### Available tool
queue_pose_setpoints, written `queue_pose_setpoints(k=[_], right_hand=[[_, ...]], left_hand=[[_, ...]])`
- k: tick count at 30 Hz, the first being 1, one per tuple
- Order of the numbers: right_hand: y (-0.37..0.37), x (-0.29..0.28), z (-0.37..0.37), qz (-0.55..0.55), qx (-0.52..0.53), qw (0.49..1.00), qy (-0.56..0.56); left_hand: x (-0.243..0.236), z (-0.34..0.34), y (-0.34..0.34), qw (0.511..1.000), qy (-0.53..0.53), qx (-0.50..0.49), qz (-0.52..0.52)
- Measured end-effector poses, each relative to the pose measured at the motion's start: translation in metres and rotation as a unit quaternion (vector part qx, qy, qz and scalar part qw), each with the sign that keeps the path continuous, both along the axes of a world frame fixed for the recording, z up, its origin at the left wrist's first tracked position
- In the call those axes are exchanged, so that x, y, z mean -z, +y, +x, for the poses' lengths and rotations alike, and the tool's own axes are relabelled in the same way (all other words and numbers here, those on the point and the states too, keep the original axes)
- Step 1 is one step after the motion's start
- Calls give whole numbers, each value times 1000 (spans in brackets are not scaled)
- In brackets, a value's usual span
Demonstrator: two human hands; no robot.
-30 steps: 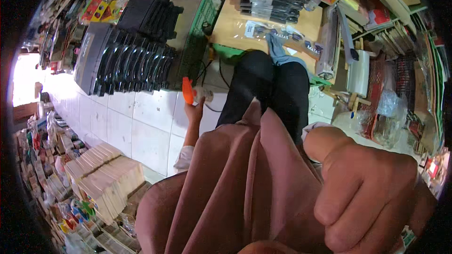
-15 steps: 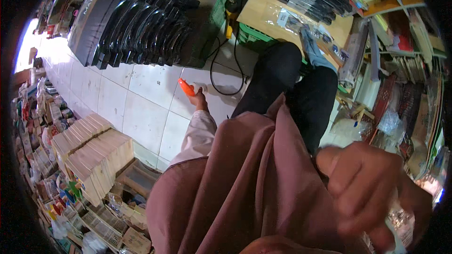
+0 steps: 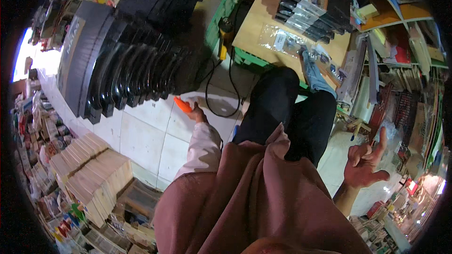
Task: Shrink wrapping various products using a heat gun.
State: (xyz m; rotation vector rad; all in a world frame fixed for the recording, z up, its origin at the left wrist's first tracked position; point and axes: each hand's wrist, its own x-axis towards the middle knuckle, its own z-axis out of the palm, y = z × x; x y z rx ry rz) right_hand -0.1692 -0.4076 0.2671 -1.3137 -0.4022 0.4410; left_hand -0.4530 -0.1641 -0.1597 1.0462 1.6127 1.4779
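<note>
My left hand (image 3: pixel 198 114) is stretched out low over the floor, its fingers closed around a small bright orange object (image 3: pixel 181 104) whose exact kind I cannot make out. Just beyond it rises a big row of glossy black curved pieces (image 3: pixel 136 73), stacked side by side. Out to the right, my right hand (image 3: pixel 365 167) is raised with nothing in it, index finger and thumb extended, the other fingers partly curled. Ahead of my knees, a light brown board (image 3: pixel 252 26) bears a pile of black pieces in clear wrapping (image 3: pixel 299 11), a clear plastic packet (image 3: pixel 281 41) and a blue-grey cloth (image 3: pixel 314 73).
A yellow-and-black corded tool (image 3: pixel 222 51) hangs beside the green crate (image 3: pixel 252 60) under the board, its black cable (image 3: pixel 225 115) looping over white floor tiles. Stacked pale cartons (image 3: pixel 94 176) stand at lower left among crowded goods. Packed shelves (image 3: pixel 414 51) line the right.
My right hand has swung away from close in front of the camera, out to the right, and its fingers have opened. The left hand still holds the orange object; the view has shifted slightly.
</note>
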Motion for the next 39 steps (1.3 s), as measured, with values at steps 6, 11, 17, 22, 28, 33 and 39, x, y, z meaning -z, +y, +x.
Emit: queue_pose_setpoints(k=[6, 11, 17, 22, 28, 33, 39], right_hand=[[8, 3, 10, -48, -6, 999, -2], [17, 2, 26, -37, -30, 999, 1], [27, 1, 40, -53, -37, 998, -2], [45, 20, 101, -13, -86, 995, -56], [114, 142, 233, -206, 79, 972, -79], [157, 162, 275, -227, 7, 969, 95], [178, 172, 280, -227, 22, 970, 85]], left_hand=[[26, -20, -2, 999, -17, 22, -22], [10, -21, -8, 990, -92, 35, -98], [70, -68, -16, 996, -18, 81, -12], [164, -151, -16, 903, -109, -25, -415], [-68, 98, -16, 924, -238, 244, -174], [-192, 279, 75, 883, -248, 399, 20], [-231, 403, 139, 857, -147, 491, -45]])
